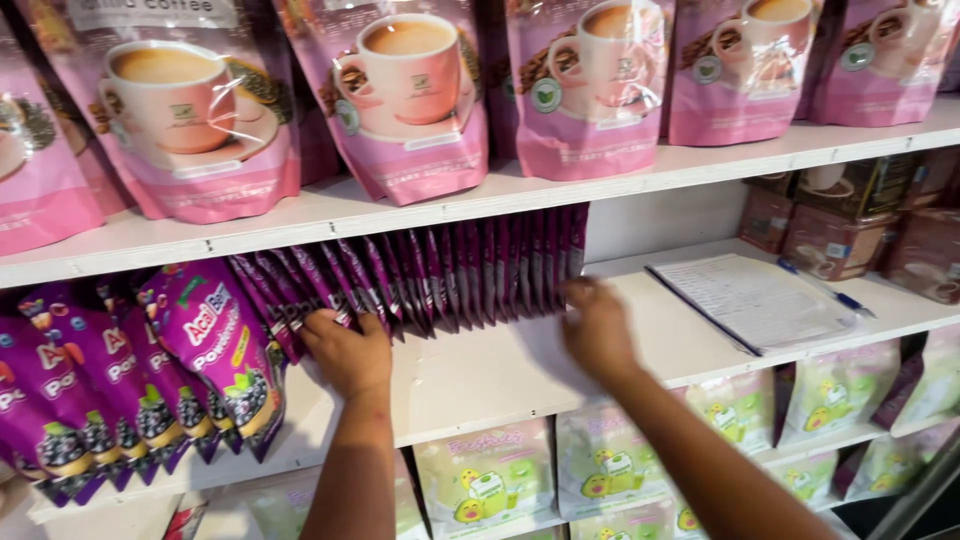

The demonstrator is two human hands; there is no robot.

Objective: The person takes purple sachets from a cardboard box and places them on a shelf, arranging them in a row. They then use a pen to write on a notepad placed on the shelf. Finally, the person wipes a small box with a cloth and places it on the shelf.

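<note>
Our two forearms reach up to the white shelf (480,375). Between our hands stands a row of purple sachets (440,265), upright on edge. Our left hand (348,350) presses fingers against the row's left end; our right hand (597,330), fingers seemingly loosely curled though blurred, touches its right end, gripping nothing. Right of that hand lies a paper pad (755,300) with a blue pen (830,290).
</note>
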